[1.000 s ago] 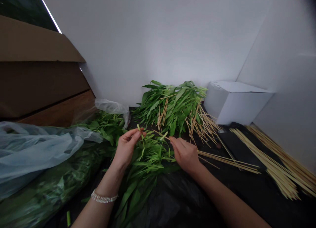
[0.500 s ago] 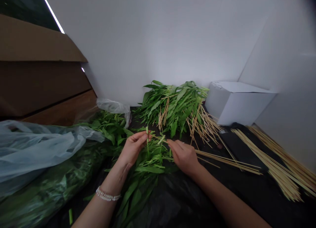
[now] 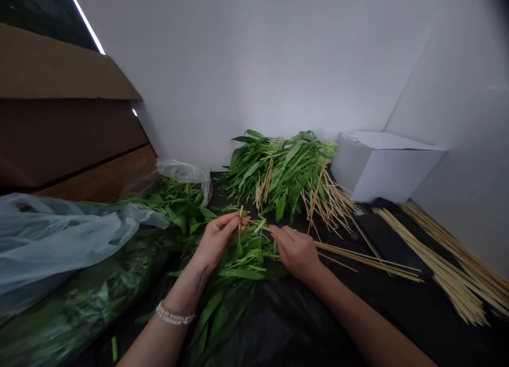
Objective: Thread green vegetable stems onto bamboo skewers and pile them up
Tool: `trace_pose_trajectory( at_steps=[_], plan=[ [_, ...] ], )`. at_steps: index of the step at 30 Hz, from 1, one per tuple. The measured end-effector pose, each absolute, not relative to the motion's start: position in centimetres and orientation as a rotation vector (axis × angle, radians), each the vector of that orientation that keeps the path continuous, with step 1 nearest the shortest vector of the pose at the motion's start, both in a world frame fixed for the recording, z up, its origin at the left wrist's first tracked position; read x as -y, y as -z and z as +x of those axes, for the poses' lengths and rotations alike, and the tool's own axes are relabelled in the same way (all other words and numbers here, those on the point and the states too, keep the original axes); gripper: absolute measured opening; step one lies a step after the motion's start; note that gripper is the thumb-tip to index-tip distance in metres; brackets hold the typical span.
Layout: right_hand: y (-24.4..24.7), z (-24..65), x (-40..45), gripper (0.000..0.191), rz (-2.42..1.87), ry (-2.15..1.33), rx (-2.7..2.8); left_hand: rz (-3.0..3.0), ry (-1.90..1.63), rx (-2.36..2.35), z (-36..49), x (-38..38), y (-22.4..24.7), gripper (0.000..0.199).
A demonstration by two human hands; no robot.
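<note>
Between finger and thumb my left hand (image 3: 218, 238) pinches a green leafy stem (image 3: 240, 214), its cut end pointing up. My right hand (image 3: 296, 250) is closed on a thin wooden skewer (image 3: 252, 222), whose tip reaches left to the stem in my left fingers. Another pale green stem piece (image 3: 260, 225) sits across the skewer close to my right fingers. Whether the tip has passed through the left stem is too small to tell. Loose leafy greens (image 3: 238, 274) lie below both hands on black plastic.
Skewered greens (image 3: 286, 171) are heaped against the white wall. A white box (image 3: 389, 165) stands at the back right, with bundles of skewers (image 3: 441, 271) in front. Plastic bags of greens (image 3: 91, 298) lie left, beside a cardboard box (image 3: 59, 133).
The stem in my left hand has shifted slightly right and tilted, meeting the skewer tip. My left hand has moved a little to the right; my right hand stays almost still.
</note>
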State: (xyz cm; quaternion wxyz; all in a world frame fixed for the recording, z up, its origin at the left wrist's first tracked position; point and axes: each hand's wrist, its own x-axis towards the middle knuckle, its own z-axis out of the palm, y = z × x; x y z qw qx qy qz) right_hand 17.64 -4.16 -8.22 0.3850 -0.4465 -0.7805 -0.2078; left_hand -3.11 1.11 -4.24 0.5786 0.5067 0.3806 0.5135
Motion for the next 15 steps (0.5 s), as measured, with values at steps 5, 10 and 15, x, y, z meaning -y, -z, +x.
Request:
trace_pose_trajectory(
  at_steps=[5,10,15],
  plan=[
    [8.31,17.66,4.11,0.028,-1.139,0.546,1.99,1.289,-1.222,-0.921,-3.31,-1.31,4.52,0.033],
    [8.46,17.67,4.12,0.029,-1.141,0.556,1.998,1.367,-1.204,-0.946,-3.23,-1.29,4.46,0.032],
    [8.56,17.64,4.11,0.03,-1.143,0.547,2.01,1.336,-1.192,-0.948,-3.1,-1.34,4.69,0.032]
  ],
)
